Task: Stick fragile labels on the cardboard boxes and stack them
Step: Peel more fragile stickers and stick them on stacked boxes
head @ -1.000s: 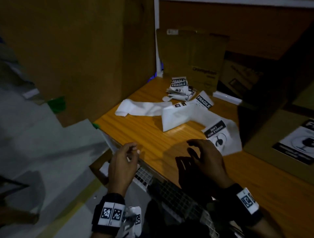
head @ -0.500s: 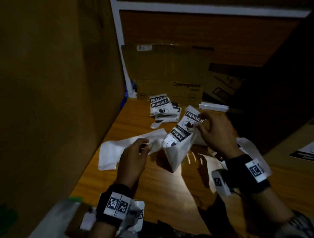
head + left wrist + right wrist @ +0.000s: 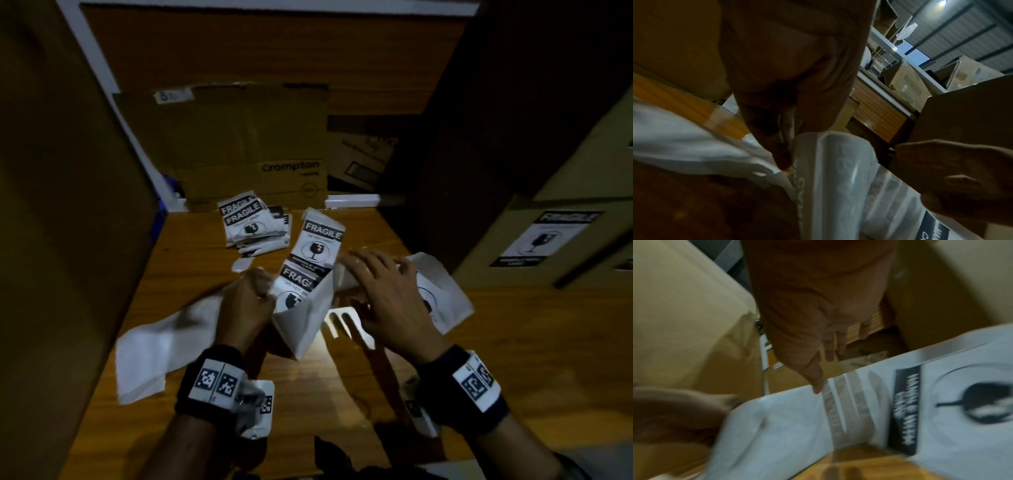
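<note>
A strip of black-and-white FRAGILE labels [image 3: 317, 253] stands folded above the wooden table [image 3: 534, 346]. My left hand [image 3: 265, 291] pinches its left edge, thumb and fingers curled on the white paper [image 3: 838, 178]. My right hand [image 3: 363, 267] hovers over the strip's right fold with fingers spread and fairly straight; its thumb tip touches the paper [image 3: 941, 402]. A cardboard box [image 3: 513, 274] with a FRAGILE label [image 3: 548, 240] stuck on it stands at the right.
A pile of loose labels [image 3: 250, 222] lies at the table's back. Peeled white backing paper [image 3: 161, 346] trails to the left. A flattened Crompton carton [image 3: 253, 147] leans against the back wall. A tall cardboard box [image 3: 51, 222] walls the left side.
My right hand let go of the strip's top and dropped to its right fold. My left hand moved in and took the strip's left edge. The head came closer.
</note>
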`<act>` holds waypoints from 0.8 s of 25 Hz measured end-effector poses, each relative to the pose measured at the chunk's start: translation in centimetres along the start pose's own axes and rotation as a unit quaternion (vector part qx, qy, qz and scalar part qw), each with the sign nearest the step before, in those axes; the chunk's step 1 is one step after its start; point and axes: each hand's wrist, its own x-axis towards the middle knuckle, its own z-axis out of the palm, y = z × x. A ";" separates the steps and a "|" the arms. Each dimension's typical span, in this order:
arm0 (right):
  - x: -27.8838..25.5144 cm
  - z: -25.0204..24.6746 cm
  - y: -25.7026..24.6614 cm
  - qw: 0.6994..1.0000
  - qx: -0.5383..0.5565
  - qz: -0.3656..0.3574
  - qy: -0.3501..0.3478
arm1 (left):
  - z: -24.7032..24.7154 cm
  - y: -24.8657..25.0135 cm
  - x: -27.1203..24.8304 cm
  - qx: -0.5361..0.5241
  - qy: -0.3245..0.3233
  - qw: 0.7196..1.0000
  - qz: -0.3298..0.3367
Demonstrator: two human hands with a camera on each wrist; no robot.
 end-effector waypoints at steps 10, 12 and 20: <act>-3.3 -1.2 10.2 0.982 -0.062 0.180 0.001 | 4.1 6.4 -3.3 0.177 0.043 0.957 0.224; -3.9 -1.4 11.0 0.987 0.001 0.158 0.014 | 4.3 6.3 -3.6 0.185 0.070 0.958 0.208; -3.6 -8.7 9.8 0.883 0.429 0.189 0.015 | 2.8 10.8 -7.1 0.103 0.159 0.950 0.249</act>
